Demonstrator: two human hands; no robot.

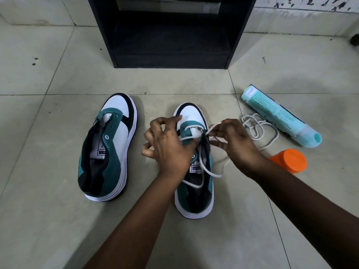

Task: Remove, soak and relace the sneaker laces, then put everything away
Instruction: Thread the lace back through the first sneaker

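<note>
Two teal, white and black sneakers stand on the tiled floor, toes pointing away from me. The left sneaker has bare eyelets and no lace. Over the right sneaker, my left hand grips the left eyelet flap, where a white lace crosses the lowest holes. My right hand pinches a strand of that lace at the right eyelets. The lace's loose ends trail over the tongue and the floor. A second white lace lies coiled on the floor to the right.
A light-blue spray can lies on its side at the right, past the coiled lace. An orange-capped container sits by my right forearm. A black open shelf unit stands against the wall straight ahead.
</note>
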